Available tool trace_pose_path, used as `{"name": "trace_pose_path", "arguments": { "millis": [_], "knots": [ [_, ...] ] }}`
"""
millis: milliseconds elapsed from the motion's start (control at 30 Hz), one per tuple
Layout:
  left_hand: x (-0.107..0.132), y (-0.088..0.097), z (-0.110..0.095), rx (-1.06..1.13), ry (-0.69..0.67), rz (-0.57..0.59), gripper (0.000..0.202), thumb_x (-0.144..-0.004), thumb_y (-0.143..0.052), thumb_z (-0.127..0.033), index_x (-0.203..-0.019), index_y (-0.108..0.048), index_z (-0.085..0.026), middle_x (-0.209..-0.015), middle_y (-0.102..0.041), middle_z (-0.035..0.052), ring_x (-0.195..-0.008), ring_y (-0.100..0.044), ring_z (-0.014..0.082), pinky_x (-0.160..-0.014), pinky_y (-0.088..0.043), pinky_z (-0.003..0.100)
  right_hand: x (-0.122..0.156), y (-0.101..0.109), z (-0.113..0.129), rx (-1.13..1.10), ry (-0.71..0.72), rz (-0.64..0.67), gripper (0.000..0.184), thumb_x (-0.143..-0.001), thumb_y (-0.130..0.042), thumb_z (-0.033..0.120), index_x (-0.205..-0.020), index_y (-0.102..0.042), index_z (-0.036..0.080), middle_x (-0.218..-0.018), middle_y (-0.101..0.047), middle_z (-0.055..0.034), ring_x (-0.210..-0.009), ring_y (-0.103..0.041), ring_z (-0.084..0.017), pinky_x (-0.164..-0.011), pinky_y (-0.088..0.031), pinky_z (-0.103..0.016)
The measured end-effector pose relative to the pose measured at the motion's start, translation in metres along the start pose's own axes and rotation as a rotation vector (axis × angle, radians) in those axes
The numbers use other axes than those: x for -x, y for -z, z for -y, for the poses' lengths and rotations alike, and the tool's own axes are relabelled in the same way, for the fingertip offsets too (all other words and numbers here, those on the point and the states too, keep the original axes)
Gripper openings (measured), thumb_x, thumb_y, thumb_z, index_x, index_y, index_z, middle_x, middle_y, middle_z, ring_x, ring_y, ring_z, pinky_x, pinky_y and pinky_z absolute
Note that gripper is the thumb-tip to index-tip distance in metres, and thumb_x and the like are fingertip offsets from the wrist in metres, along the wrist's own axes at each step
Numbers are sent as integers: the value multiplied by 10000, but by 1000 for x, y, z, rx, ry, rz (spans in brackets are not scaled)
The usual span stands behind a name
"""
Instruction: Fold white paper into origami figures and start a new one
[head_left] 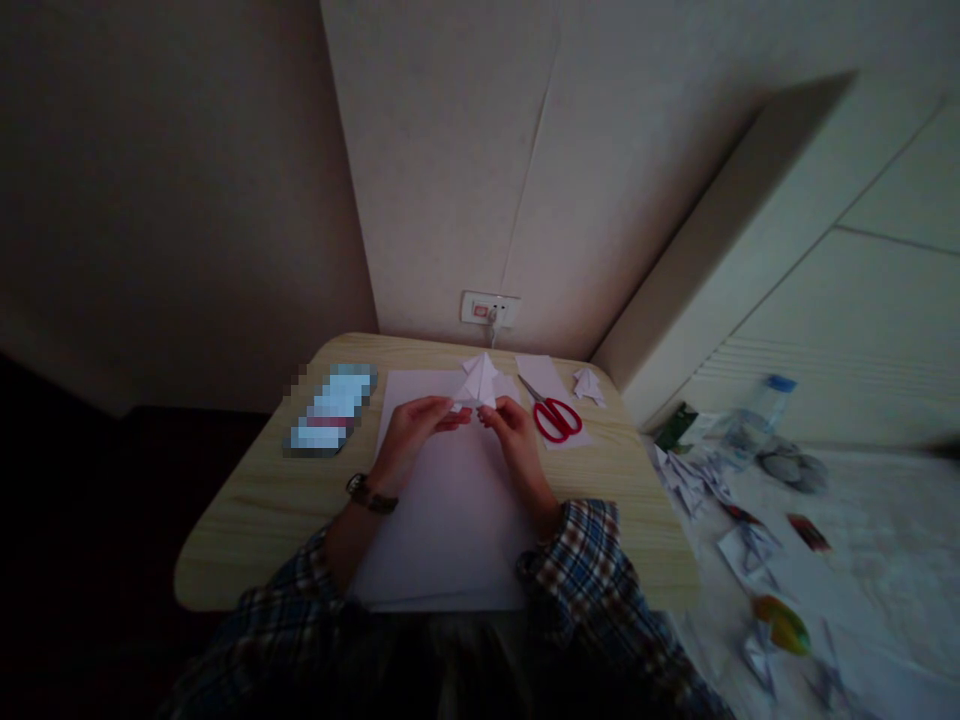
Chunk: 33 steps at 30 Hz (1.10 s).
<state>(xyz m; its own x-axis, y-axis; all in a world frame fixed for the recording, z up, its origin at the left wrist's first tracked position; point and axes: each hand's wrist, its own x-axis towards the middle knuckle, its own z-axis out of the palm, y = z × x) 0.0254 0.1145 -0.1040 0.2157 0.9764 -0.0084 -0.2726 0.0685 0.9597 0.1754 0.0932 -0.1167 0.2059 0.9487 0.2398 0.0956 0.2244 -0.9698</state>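
A white folded paper figure, pointed at the top with flaps at its sides, is held up over the table between both hands. My left hand pinches its lower left flap between thumb and fingers. At the lower right edge, my right hand grips it with closed fingers. Beneath the hands lie large white paper sheets. Red-handled scissors rest just right of my right hand, on a smaller piece of white paper. Another folded paper figure sits near the table's back right corner.
A phone with a lit, pixelated screen lies on the left of the wooden table. Behind it, a plug sits in a wall socket. On the right, a plastic bottle and several folded papers lie on a pale surface.
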Motion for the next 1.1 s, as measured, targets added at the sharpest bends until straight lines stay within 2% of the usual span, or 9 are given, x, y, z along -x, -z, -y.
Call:
{"name": "trace_pose_path", "arguments": {
  "millis": [133, 267, 367, 500, 633, 867, 1100],
  "knots": [
    [-1, 1, 0, 0, -8, -34, 299, -667, -723, -376, -815, -670, -122, -809, -748, 96, -802, -707, 224, -797, -530, 350, 0, 0, -1, 8, -3, -9, 209, -741, -597, 383, -632, -531, 217, -613, -535, 35, -618, -509, -145, -625, -415, -262],
    [0, 2, -2, -72, -99, -69, 308, -685, -715, -319, -932, -622, -161, -758, -731, 31, -769, -702, 183, -746, -518, 287, 0, -1, -2, -12, -6, -5, 201, -737, -602, 369, -630, -529, 216, -613, -530, 36, -619, -506, -143, -610, -404, -256],
    [-1, 1, -4, -134, -174, -88, 253, -687, -706, -309, -863, -575, -185, -720, -703, -2, -727, -694, 169, -708, -514, 267, 0, -1, -1, 2, -9, -9, 208, -730, -602, 378, -624, -525, 216, -608, -534, 35, -617, -508, -144, -601, -404, -255],
    [-2, 0, -5, -204, -233, -88, 200, -676, -694, -322, -748, -576, -178, -733, -674, 4, -730, -678, 170, -708, -521, 273, 0, 0, 0, 21, -3, -17, 212, -741, -591, 382, -625, -522, 218, -605, -535, 35, -614, -513, -145, -597, -408, -255],
    [-1, -1, -5, -275, -275, -95, 183, -667, -699, -320, -742, -614, -176, -750, -679, 14, -742, -663, 171, -744, -521, 283, 1, 0, 0, 31, 0, -31, 212, -748, -589, 374, -622, -517, 219, -598, -525, 36, -603, -506, -143, -587, -400, -253],
    [1, 1, -4, -444, -382, -95, 64, -719, -657, -255, -718, -643, -193, -716, -677, -11, -720, -646, 148, -726, -501, 242, 2, 0, 3, 7, -5, -29, 203, -738, -597, 372, -626, -529, 216, -598, -527, 35, -602, -507, -145, -588, -394, -257],
    [-2, 5, -1, -410, -357, -69, 65, -723, -654, -251, -743, -660, -189, -735, -689, -4, -702, -648, 153, -701, -508, 245, 2, 0, 4, -9, -18, -42, 206, -741, -596, 366, -620, -527, 214, -586, -510, 41, -587, -495, -137, -583, -394, -252]
  ]
}}
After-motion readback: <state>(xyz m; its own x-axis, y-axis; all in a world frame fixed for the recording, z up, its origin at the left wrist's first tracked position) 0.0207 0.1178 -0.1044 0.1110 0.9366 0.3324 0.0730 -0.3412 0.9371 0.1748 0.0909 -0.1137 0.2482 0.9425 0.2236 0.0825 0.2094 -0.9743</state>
